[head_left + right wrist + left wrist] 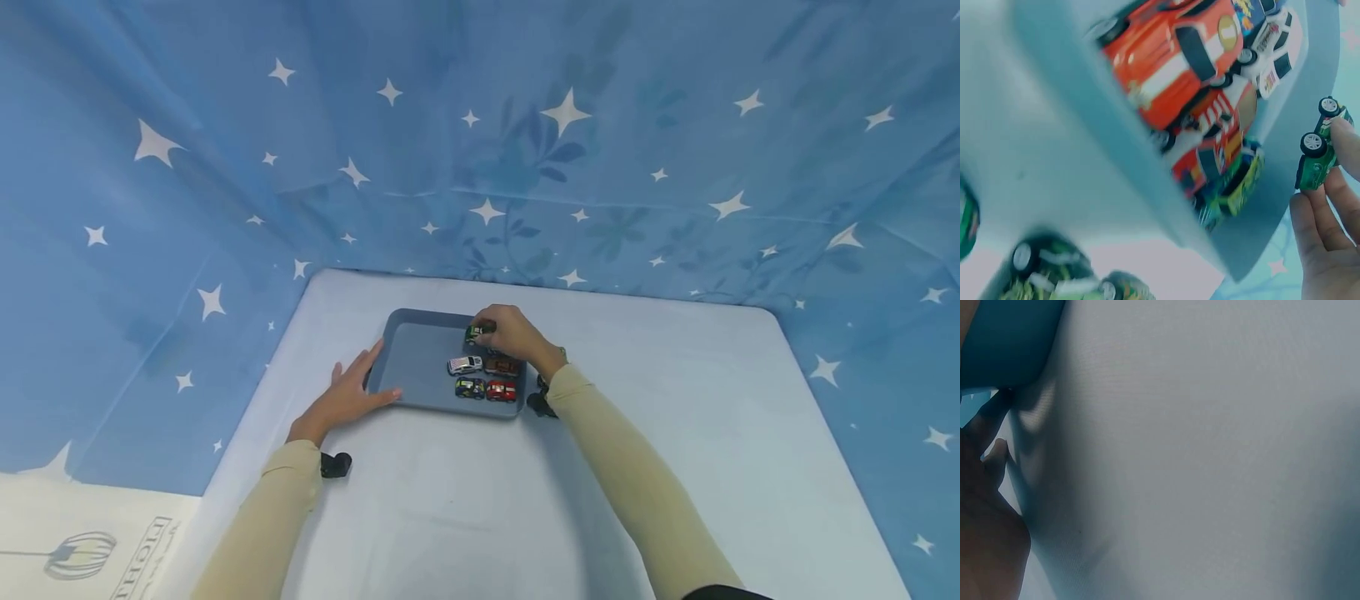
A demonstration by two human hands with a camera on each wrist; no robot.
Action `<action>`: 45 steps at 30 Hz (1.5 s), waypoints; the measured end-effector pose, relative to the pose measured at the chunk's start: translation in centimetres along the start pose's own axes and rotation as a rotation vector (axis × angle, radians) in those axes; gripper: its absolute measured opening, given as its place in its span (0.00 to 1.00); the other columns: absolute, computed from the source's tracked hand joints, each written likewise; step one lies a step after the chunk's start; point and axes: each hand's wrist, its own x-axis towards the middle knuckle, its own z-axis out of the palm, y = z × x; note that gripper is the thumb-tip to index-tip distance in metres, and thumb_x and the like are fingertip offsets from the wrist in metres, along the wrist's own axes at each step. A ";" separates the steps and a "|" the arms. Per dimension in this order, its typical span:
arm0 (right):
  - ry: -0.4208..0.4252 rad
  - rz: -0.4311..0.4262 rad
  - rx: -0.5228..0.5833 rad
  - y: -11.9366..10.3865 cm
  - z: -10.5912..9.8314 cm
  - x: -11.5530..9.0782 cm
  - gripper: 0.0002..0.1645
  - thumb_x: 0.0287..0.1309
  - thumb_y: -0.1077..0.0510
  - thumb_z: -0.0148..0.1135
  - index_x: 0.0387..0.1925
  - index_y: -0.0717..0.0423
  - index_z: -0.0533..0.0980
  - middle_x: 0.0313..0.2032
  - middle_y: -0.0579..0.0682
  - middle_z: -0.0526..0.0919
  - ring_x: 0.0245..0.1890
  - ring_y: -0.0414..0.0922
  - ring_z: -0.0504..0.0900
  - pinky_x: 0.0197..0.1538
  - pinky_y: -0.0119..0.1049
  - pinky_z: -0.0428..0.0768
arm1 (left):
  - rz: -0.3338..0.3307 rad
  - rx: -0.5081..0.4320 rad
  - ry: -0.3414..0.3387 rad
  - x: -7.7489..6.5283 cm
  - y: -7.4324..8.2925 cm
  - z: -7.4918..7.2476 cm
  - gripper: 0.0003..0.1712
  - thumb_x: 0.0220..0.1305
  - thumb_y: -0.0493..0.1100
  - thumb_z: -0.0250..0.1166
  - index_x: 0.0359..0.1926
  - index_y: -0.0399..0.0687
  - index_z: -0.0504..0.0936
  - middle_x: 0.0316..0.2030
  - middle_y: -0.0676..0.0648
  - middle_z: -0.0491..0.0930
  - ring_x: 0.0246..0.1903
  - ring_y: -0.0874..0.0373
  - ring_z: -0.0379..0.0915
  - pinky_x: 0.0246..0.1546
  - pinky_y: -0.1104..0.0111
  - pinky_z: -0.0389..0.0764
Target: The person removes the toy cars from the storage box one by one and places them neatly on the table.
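My right hand (513,332) pinches a small green toy car (1319,147) between thumb and fingers, over the far right part of the grey-blue tray (412,358). Below it in the tray sit a white toy car (465,364), an orange-brown one (502,367), a dark blue one (470,387) and a red one (501,390). A yellow-green toy car (1235,184) stands beside the orange-brown one, mostly hidden by the hand in the head view. My left hand (347,393) rests at the tray's left end, fingers spread, with fingertips at its rim.
Outside the tray, on the side near the right wrist, more green toy cars (1054,269) show blurred in the right wrist view. The white table (450,500) meets a blue star-patterned cloth (420,167) behind. A printed cream cloth (90,533) lies at lower left.
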 end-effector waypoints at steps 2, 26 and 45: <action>-0.003 0.003 0.010 0.1 -0.4 -0.2 0.17 0.68 0.63 0.74 0.56 0.63 0.86 0.52 0.56 0.88 0.53 0.52 0.86 0.60 0.49 0.83 | -0.005 0.012 0.000 0.0 -0.1 -0.1 0.64 0.68 0.69 0.70 0.89 0.60 0.40 0.85 0.34 0.41 0.84 0.37 0.32 0.76 0.35 0.21; 0.094 0.085 0.011 4.1 -6.0 -5.5 0.17 0.68 0.66 0.73 0.56 0.64 0.85 0.52 0.58 0.87 0.55 0.56 0.85 0.65 0.55 0.79 | 0.016 0.030 -0.004 0.2 -0.5 -0.5 0.64 0.70 0.67 0.69 0.89 0.55 0.38 0.85 0.34 0.41 0.83 0.35 0.33 0.76 0.35 0.20; 0.147 0.262 -0.003 8.5 -7.3 -11.2 0.17 0.65 0.66 0.74 0.54 0.66 0.85 0.53 0.62 0.87 0.56 0.60 0.84 0.63 0.58 0.81 | 0.006 0.026 -0.011 0.0 0.4 -0.1 0.64 0.71 0.67 0.69 0.89 0.54 0.38 0.85 0.34 0.40 0.83 0.36 0.31 0.76 0.36 0.19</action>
